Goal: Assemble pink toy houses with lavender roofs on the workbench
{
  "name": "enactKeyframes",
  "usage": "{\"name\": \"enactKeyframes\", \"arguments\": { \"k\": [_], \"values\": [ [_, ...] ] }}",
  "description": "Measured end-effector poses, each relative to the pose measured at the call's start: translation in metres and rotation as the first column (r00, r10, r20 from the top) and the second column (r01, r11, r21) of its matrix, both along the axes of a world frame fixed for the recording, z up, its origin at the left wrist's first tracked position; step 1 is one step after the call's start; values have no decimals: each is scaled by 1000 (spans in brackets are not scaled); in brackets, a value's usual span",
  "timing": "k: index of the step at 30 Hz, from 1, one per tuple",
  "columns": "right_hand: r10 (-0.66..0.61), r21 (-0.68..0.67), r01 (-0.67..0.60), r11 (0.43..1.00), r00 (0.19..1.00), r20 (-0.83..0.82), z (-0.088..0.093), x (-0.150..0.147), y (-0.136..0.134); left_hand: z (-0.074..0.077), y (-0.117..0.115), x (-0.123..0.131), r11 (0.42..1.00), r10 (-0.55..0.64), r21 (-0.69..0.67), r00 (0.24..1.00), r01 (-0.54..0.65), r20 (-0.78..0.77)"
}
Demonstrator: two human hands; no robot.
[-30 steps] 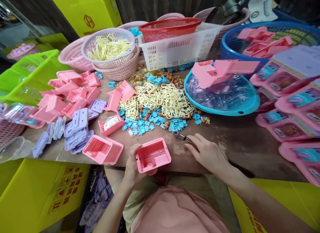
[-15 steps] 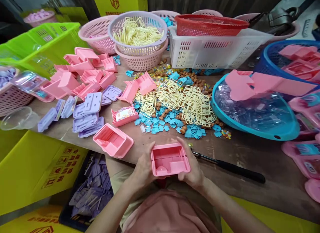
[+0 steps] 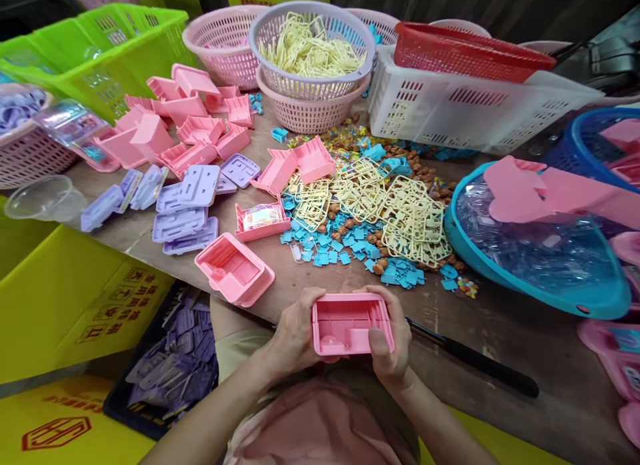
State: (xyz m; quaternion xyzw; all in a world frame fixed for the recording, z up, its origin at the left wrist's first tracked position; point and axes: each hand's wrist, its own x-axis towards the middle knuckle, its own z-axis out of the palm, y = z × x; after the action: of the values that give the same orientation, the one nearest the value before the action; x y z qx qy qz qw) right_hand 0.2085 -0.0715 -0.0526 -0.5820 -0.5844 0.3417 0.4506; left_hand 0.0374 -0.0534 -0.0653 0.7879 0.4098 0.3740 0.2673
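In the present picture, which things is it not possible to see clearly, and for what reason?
In the head view:
- The back of the held pink box: turned away from the camera, with the left hand and right hand around its sides.
- The far end of the black-handled tool: hidden behind the right hand.
- The right part of the dark blue basket: cut off by the picture's right edge.
- Print on the label: too small to read.

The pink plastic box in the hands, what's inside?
Inside the open rectangular pink plastic box are a raised pink block and, left of it, a rounded pink bump. The right hand covers the block's right end, so that's hidden.
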Motion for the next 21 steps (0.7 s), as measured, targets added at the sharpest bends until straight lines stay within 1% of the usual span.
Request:
{"name": "enactKeyframes", "arguments": {
  "k": [2,3,4,5,6,7,8,9,10,11,12,13,14,15,17,18,19,21],
  "values": [
    [71,29,-71,997,997,-18,8,6,1,4,1,-3,998,11,-67,998,-7,61],
    [96,54,-96,994,995,8,12,12,2,7,3,-6,991,26,-133,995,-13,95],
    [100,76,-105,992,992,78,17,20,3,12,6,-10,975,45,-223,990,-15,131],
    [82,88,-100,991,978,191,20,30,3,17,11,-15,944,72,-329,983,-13,167],
    [56,85,-90,992,940,337,22,41,4,23,17,-20,899,103,-439,975,-7,196],
    [39,66,-82,994,870,491,23,53,3,29,23,-25,842,129,-540,968,7,214],
    [47,30,-85,996,776,629,23,64,2,35,31,-30,779,136,-626,965,35,223],
    [71,-14,-90,996,675,735,21,73,0,42,38,-33,710,119,-700,968,72,221],
    [101,-57,-93,994,583,806,18,81,-3,48,46,-35,641,82,-760,975,109,208],
    [128,-94,-92,991,509,852,15,86,-7,54,53,-37,585,30,-800,982,135,188],
    [141,-116,-82,990,459,877,12,89,-10,59,59,-37,554,-28,-819,987,148,159],
    [145,-128,-68,989,441,886,10,89,-14,63,65,-35,550,-85,-822,989,147,120],
    [140,-133,-48,990,456,879,10,87,-17,67,70,-33,571,-139,-810,988,133,64],
    [131,-137,-26,990,501,855,12,84,-19,71,74,-31,609,-187,-785,982,111,-6],
    [101,-145,15,989,644,759,20,75,-20,78,78,-25,689,-258,-723,948,46,-186],
    [87,-153,28,988,713,696,27,71,-19,81,78,-22,725,-277,-689,917,4,-286],
    [82,-163,30,986,767,637,34,66,-18,84,78,-19,760,-282,-649,878,-42,-387],
    [103,-178,-2,984,822,560,48,58,-16,91,74,-13,822,-240,-553,797,-136,-554]
  ]
}}
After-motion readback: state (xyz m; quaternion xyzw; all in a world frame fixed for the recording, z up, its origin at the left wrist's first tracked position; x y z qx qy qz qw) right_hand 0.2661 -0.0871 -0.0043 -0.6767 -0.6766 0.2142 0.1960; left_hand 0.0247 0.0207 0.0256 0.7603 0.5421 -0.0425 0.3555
